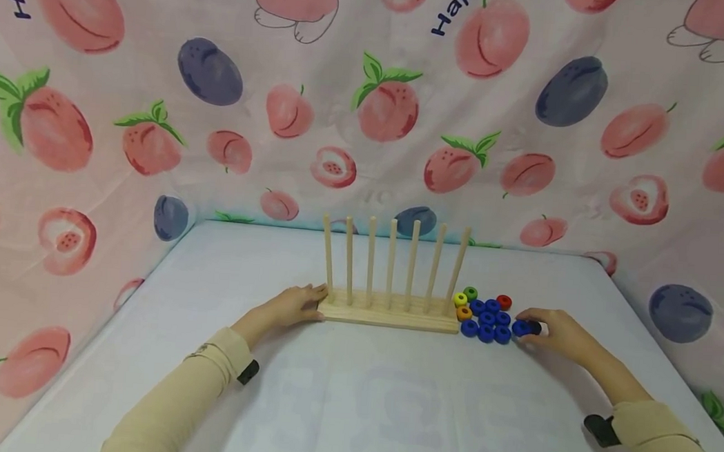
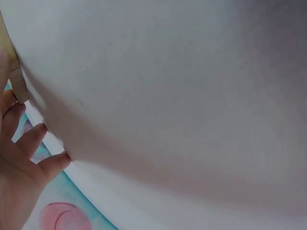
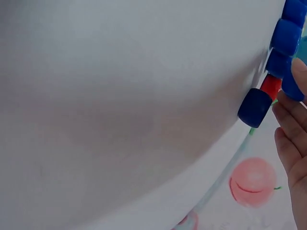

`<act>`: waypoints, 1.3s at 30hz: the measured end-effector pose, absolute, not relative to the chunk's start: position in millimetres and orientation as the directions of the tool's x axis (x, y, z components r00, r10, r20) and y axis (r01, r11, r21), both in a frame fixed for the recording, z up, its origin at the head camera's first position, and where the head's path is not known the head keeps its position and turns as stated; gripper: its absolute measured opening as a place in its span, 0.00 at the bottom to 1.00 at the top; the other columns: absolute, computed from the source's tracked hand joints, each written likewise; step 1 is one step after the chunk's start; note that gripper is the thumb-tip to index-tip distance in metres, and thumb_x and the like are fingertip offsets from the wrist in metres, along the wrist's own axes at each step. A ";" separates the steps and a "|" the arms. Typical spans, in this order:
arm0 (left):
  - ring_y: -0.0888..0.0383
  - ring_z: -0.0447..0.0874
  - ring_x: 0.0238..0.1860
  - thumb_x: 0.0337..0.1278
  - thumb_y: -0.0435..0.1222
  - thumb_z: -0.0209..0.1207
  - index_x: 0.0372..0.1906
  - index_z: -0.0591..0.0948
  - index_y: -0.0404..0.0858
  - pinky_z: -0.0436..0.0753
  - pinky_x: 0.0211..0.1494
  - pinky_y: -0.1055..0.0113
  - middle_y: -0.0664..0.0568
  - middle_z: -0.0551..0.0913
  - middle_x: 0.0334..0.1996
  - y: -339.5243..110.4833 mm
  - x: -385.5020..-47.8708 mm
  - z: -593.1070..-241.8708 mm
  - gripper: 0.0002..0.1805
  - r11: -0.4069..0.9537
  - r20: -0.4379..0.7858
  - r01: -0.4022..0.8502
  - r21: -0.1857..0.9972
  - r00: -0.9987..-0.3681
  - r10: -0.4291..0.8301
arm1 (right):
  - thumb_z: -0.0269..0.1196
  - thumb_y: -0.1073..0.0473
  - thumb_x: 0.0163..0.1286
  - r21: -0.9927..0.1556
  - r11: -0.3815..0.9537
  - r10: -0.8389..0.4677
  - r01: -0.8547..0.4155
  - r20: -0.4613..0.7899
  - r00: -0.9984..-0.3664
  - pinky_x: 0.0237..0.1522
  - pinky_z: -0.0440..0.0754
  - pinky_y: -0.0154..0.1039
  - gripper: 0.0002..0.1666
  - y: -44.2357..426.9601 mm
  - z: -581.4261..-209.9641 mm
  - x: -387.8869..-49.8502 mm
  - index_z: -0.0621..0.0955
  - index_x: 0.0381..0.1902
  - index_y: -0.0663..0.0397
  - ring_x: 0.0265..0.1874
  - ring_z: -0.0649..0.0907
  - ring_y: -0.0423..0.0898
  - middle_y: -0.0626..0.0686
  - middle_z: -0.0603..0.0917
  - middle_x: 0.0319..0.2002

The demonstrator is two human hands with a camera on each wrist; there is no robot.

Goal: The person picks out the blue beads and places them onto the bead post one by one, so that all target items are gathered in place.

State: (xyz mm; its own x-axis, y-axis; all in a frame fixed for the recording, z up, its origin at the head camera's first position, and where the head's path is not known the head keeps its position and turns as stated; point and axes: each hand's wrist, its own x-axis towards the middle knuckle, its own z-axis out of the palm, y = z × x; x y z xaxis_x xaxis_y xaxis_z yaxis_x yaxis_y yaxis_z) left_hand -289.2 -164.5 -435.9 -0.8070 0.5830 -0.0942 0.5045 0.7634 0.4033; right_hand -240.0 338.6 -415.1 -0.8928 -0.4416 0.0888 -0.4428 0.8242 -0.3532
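Observation:
A wooden peg stand (image 1: 387, 317) with a row of several upright pegs stands in the middle of the table. My left hand (image 1: 291, 305) holds the left end of its base, thumb at the front; the left wrist view shows that hand (image 2: 24, 167) with the other fingers spread. To the right of the stand, my right hand (image 1: 557, 333) pinches a blue bead (image 1: 521, 328) between thumb and fingers. Several blue beads (image 1: 487, 319) lie beside it, with a yellow bead (image 1: 460, 299), a green one, an orange bead (image 1: 464, 314) and a red bead (image 1: 504, 302).
A darker blue bead (image 3: 254, 108) sits by the right hand, partly hidden in the head view. The white tabletop (image 1: 352, 384) stretches in front of the stand. Fruit-printed cloth (image 1: 319, 113) hangs behind and at the sides.

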 end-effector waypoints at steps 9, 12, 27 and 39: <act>0.36 0.59 0.69 0.62 0.47 0.56 0.68 0.63 0.32 0.60 0.69 0.38 0.42 0.60 0.70 -164.6 -285.9 -434.6 0.35 0.780 -0.110 0.488 0.393 -0.817 0.567 | 0.71 0.63 0.52 -0.412 0.770 -0.449 -0.487 0.192 -0.873 0.45 0.81 0.57 0.20 338.7 -416.2 -237.2 0.81 0.42 0.68 0.39 0.84 0.58 0.62 0.86 0.38; 0.36 0.59 0.69 0.61 0.47 0.56 0.68 0.63 0.33 0.60 0.68 0.38 0.41 0.60 0.70 -163.5 -286.4 -435.4 0.36 0.784 -0.113 0.485 0.387 -0.819 0.563 | 0.71 0.63 0.52 -0.435 0.746 -0.455 -0.505 0.221 -0.863 0.43 0.82 0.56 0.21 336.6 -415.8 -236.2 0.81 0.42 0.68 0.38 0.84 0.58 0.63 0.85 0.39; 0.35 0.60 0.68 0.60 0.48 0.57 0.69 0.61 0.34 0.62 0.69 0.41 0.39 0.60 0.69 -162.7 -288.2 -434.3 0.37 0.782 -0.114 0.482 0.395 -0.819 0.563 | 0.68 0.59 0.58 -0.473 0.765 -0.434 -0.437 0.122 -0.893 0.46 0.80 0.61 0.22 306.6 -412.7 -227.8 0.80 0.48 0.67 0.46 0.83 0.64 0.67 0.83 0.46; 0.34 0.53 0.70 0.62 0.45 0.56 0.69 0.61 0.32 0.57 0.68 0.35 0.41 0.53 0.72 -161.4 -286.5 -430.9 0.35 0.774 -0.142 0.478 0.415 -0.807 0.574 | 0.68 0.58 0.58 -0.455 0.758 -0.462 -0.468 0.133 -0.877 0.45 0.82 0.55 0.22 274.5 -410.0 -230.9 0.81 0.47 0.66 0.45 0.83 0.60 0.65 0.85 0.44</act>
State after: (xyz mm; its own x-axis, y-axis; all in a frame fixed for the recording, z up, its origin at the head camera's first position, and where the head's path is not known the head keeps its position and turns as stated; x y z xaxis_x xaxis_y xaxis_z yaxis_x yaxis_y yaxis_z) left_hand -286.5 -161.4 -430.9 -0.8067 0.5737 -0.1420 0.4777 0.7744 0.4149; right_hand -230.9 274.5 -410.0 -0.8770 -0.4618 0.1328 -0.4679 0.7579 -0.4546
